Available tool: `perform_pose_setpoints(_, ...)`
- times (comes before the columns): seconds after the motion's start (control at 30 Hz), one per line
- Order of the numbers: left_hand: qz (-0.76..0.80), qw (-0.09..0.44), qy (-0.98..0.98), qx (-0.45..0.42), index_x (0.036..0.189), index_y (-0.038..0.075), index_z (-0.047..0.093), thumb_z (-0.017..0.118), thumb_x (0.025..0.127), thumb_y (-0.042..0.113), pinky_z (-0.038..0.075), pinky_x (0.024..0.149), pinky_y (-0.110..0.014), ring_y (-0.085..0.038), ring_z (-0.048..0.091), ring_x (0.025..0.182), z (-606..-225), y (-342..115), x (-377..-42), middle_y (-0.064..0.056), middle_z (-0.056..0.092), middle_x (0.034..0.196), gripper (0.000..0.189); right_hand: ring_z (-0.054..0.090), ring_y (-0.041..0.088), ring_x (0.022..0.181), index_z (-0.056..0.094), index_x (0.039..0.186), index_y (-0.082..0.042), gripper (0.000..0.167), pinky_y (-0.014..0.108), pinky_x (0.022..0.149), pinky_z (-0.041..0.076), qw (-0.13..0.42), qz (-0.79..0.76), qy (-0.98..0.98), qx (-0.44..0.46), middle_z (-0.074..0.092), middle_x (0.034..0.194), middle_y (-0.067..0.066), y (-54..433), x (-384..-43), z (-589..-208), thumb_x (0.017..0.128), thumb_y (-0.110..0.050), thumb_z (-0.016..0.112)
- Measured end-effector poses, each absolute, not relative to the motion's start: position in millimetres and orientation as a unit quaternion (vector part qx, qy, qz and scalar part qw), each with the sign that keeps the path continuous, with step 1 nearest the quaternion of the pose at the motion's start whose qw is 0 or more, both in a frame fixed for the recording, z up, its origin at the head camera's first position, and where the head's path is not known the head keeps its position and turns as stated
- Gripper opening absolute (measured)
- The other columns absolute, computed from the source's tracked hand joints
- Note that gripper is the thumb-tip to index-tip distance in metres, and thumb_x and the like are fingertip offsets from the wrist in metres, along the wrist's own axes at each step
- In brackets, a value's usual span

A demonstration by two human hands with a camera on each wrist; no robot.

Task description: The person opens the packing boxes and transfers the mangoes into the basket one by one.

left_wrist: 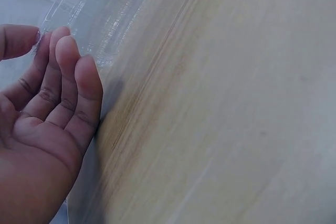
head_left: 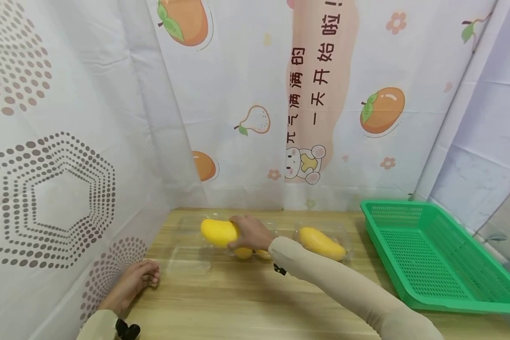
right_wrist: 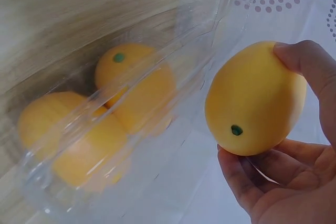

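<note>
Printed curtains [head_left: 233, 89] enclose a wood-grained table [head_left: 221, 307], on which clear plastic packaging [head_left: 190, 269] and, at the far right, a green basket [head_left: 463, 306] are set out. Right hand [head_left: 255, 232]: grasping a yellow mango [head_left: 216, 231], with the thumb on one side and the fingers bent around the other, as the right wrist view shows. Left hand [head_left: 131, 283]: holding nothing, its fingers loosely bent, at the table's left edge, just beside the packaging.

Principal relation: the held mango projects leftward from the right hand, which grips its right end; its long axis runs roughly side to side, the left end slightly higher. It thus points away from the basket, from which it is well apart. The right hand is the nearer, being in contact; the left lies farther left and closer to the person. Two more mangoes [right_wrist: 100, 114] show through clear plastic just beside the grasped one; another mango [head_left: 321, 244] lies to the right of the right hand. Whether the held fruit touches the packaging, one cannot tell.
</note>
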State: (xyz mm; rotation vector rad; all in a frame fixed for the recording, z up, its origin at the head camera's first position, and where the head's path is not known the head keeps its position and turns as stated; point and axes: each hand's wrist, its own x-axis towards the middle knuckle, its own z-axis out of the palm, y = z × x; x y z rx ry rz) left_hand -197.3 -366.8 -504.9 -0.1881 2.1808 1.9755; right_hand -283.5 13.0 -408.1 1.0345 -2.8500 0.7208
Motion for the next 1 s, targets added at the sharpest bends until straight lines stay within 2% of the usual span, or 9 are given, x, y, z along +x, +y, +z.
perform_pose_setpoints(0.37, 0.672, 0.093, 0.731, -0.074, 0.103, -0.003, 0.063, 0.052, 0.107, 0.018, 0.057, 0.076, -0.036, -0.017, 0.063, 0.080, -509.8, -364.6, -198.3, -0.007, 0.065, 0.091, 0.024, 0.061, 0.016, 0.093, 0.061, 0.138, -0.004, 0.074, 0.031, 0.083, 0.052, 0.025, 0.227, -0.919, 0.321, 0.071, 0.117, 0.005, 46.7, -282.0, -411.7, 0.080, -0.040, 0.088)
perform_pose_setpoints(0.53, 0.668, 0.095, 0.734, -0.081, 0.102, -0.002, 0.063, 0.052, 0.108, 0.017, 0.057, 0.076, -0.036, -0.017, 0.063, 0.080, -509.7, -363.5, -197.2, -0.007, 0.065, 0.091, 0.023, 0.060, 0.015, 0.093, 0.061, 0.138, -0.003, 0.072, 0.032, 0.084, 0.052, 0.012, 0.239, -0.921, 0.307, 0.070, 0.117, 0.005, 59.1, -282.2, -410.5, 0.080, -0.038, 0.088)
perform_pose_setpoints(1.0, 0.675, 0.103, 0.729, -0.053, 0.104, -0.003, 0.064, 0.051, 0.109, 0.017, 0.057, 0.077, -0.036, -0.017, 0.063, 0.081, -507.1, -365.9, -198.0, -0.007, 0.065, 0.093, 0.024, 0.059, 0.015, 0.092, 0.061, 0.136, -0.002, 0.070, 0.033, 0.085, 0.052, 0.015, 0.259, -0.919, 0.297, 0.070, 0.115, 0.003, 88.7, -282.8, -405.5, 0.080, -0.034, 0.089)
